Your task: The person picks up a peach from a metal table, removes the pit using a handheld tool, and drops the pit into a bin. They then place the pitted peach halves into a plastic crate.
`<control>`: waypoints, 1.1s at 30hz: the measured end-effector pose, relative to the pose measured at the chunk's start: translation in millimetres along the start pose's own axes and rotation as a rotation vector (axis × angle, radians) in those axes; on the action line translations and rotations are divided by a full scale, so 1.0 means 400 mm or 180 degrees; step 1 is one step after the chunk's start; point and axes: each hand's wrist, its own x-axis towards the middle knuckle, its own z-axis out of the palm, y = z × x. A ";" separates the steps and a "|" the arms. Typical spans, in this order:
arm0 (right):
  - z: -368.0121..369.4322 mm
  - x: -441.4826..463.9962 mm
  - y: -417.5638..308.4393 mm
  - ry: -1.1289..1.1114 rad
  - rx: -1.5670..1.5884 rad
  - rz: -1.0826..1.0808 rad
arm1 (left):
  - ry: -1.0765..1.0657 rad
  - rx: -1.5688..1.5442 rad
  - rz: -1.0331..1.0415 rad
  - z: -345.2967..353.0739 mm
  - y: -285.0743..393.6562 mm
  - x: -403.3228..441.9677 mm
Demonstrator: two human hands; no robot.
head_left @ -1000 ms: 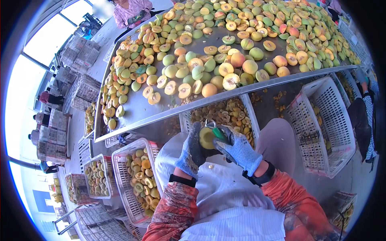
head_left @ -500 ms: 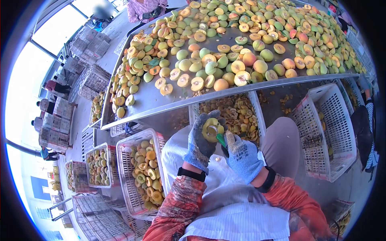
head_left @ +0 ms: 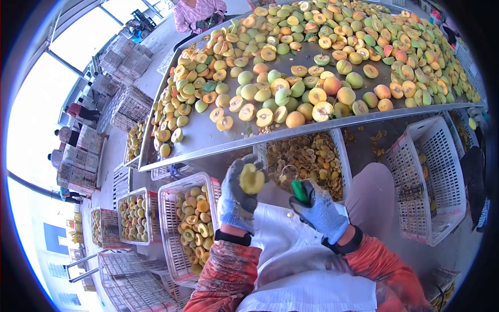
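My left hand, in a blue-and-grey work glove, is closed around a yellow-green peach half, its hollowed side towards me. In my gloved right hand is a pitting tool with a green handle. Its thin metal loop points up and left, apart from the fruit. Below both hands stands a crate of peels and scraps, partly under the table edge. A crate of peach halves is left of my left forearm.
A metal table heaped with whole and halved peaches spans the front. A tilted white crate stands to the right. More filled crates line the left. Another person is across the table.
The loop has come away from the peach half. My left hand has moved left with the fruit, and my right hand slightly right and down with the tool. The view has shifted a little.
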 end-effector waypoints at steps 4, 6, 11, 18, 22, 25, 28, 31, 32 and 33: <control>-0.081 0.041 0.075 0.0201 -0.0057 0.0232 | 0.1009 0.3491 0.0775 -0.460 0.140 -0.027; -0.117 0.048 0.056 0.0140 -0.0035 0.0231 | 0.1480 0.5301 0.0154 -0.586 0.215 -0.040; -0.113 0.086 0.061 0.0009 -0.0172 0.0137 | 0.1458 0.3816 0.1366 -0.359 0.312 0.143; -0.164 0.066 0.037 -0.0068 -0.0928 0.0575 | 0.1686 0.5704 0.0388 -0.130 0.226 0.579; -0.169 0.086 0.075 0.0696 -0.0543 -0.0487 | 0.1166 0.6422 0.1187 -0.076 0.110 0.595; -0.171 0.117 0.093 0.0113 -0.1998 0.0267 | 0.0259 0.5249 0.2546 -0.153 0.118 0.592; -0.147 0.127 0.092 0.0211 -0.1875 0.0097 | 0.0452 0.1538 0.0675 -0.029 0.148 0.379; -0.102 0.138 0.007 0.0060 -0.1166 -0.0624 | -0.0173 0.0063 -0.0231 0.002 0.099 0.219; -0.087 0.129 -0.013 0.0040 -0.1196 -0.0627 | -0.0512 -0.0169 -0.0437 0.006 0.063 0.183; -0.073 0.115 -0.029 0.0019 -0.1098 -0.0775 | -0.0803 -0.0168 -0.0628 0.002 0.033 0.149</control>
